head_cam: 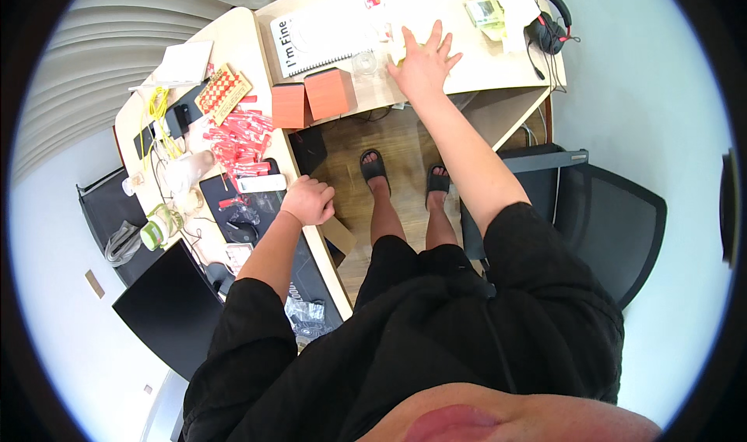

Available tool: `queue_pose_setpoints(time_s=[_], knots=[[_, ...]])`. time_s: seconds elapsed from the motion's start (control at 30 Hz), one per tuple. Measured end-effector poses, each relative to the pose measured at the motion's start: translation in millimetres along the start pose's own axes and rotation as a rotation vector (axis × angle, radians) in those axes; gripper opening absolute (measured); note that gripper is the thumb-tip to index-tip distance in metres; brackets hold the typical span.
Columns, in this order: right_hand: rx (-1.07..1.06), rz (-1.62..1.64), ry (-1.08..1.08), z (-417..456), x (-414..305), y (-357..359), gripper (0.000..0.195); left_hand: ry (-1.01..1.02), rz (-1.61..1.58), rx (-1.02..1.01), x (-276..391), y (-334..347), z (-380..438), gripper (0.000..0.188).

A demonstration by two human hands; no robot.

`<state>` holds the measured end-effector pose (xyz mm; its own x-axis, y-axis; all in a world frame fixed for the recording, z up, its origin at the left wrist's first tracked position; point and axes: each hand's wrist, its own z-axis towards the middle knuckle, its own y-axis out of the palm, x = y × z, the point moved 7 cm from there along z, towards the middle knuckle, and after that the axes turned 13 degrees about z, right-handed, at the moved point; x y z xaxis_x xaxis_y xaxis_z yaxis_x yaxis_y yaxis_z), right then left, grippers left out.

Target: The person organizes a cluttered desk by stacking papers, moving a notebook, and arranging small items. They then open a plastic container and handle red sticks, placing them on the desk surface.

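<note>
My right hand (pixel 426 68) is over the far part of the desk (pixel 496 71) with its fingers spread. Something yellowish (pixel 401 62) shows at its thumb side, mostly hidden. Left of this hand are a clear glass or plastic cup (pixel 365 62) and a spiral-bound notebook (pixel 324 42) with large lettering. My left hand (pixel 309 201) is curled into a fist at the edge of the left desk section, and I see nothing in it. Near its knuckles lies a white, rounded-end device (pixel 261 183), with a heap of red plastic-wrapped items (pixel 239 138) beyond.
Two reddish wooden boxes (pixel 328 95) stand at the desk's inner corner. A headset (pixel 548 30) lies at the far right, beside a packet (pixel 485 13). Left are a computer mouse (pixel 241 232), yellow cable (pixel 157 112) and monitor (pixel 169 310). A mesh chair (pixel 607 226) is at right.
</note>
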<state>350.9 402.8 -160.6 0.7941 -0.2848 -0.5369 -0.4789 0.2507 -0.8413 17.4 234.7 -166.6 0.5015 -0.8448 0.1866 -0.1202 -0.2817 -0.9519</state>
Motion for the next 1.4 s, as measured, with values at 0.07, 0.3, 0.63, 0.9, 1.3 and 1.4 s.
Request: queue_pose_setpoints(time_s=[0.07,0.3,0.63,0.9,1.3,1.4], knots=[[-0.039,-0.088,0.127,-0.3,22.5,19.6,0.091,0.002,0.011,0.024,-1.5,-1.9,1.9,0.013],[0.02,0.438,0.251,-38.9,56.8,-6.4,0.086,-0.008,-0.002,0.048,3.5,-5.7,3.7,0.014],[0.167,1.066,0.706,-236.8,153.7,9.6,0.078,-0.003,0.008,0.076,7.0,-7.2,3.9,0.015],[0.257,0.386,0.975,-110.3,290.0,67.8,0.105,0.015,0.002,0.043,2.1,-3.5,9.9,0.016],[-0.014,-0.079,0.385,35.6,347.1,147.2,0.069,-0.013,0.011,-0.001,2.5,-3.5,7.7,0.017],[-0.012,-0.075,0.319,40.7,345.8,137.7,0.069,0.006,0.008,0.003,2.7,0.6,8.7,0.016]])
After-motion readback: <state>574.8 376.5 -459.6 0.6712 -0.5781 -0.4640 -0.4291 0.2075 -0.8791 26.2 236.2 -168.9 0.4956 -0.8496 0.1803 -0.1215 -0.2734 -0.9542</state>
